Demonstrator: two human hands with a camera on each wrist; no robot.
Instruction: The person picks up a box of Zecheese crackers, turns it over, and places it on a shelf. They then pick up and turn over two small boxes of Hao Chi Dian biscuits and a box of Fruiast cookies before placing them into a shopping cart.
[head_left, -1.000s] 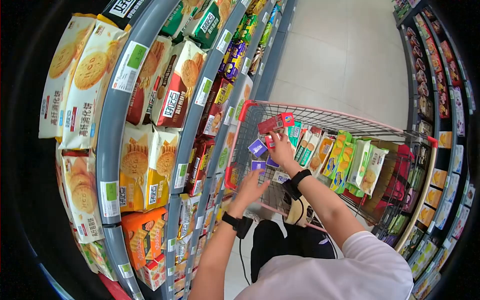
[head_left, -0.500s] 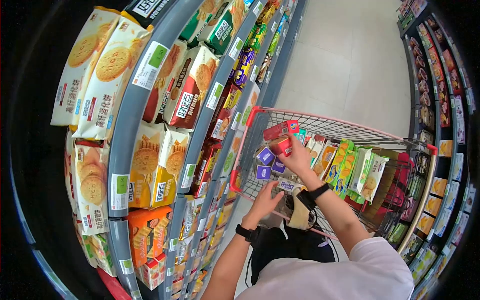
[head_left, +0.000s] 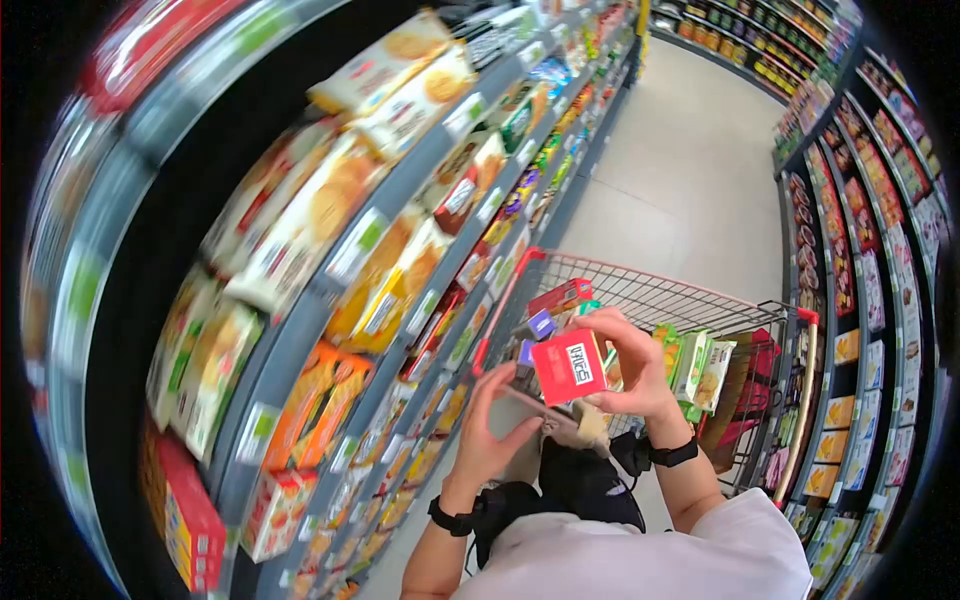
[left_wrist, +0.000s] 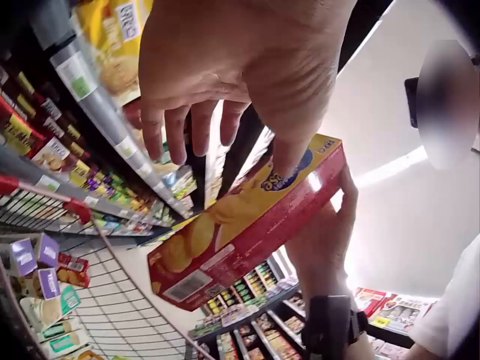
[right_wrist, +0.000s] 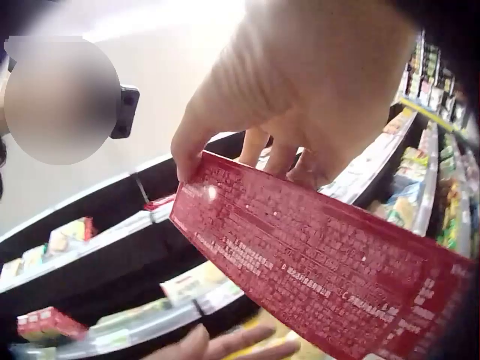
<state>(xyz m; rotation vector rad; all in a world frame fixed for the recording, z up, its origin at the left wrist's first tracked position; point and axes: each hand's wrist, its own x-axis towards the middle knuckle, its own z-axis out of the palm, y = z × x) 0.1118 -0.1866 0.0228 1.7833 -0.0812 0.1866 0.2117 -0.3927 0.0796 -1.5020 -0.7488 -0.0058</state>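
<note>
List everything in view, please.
Held box: one, red and yellow, in the right hand
Cart: one, grey and red, before the person
Small boxes: several, purple, in cart
Other box: one, red, in cart
Packets: several, mixed colours, in cart
Shelves: several, grey, both sides
Packages: many, mixed colours, on shelves
Floor: one, pale, between shelves
Wristbands: two, black, on wrists
Shirt: one, white, worn
Left hand: one, bare, near the box
Right hand: one, bare, gripping box
</note>
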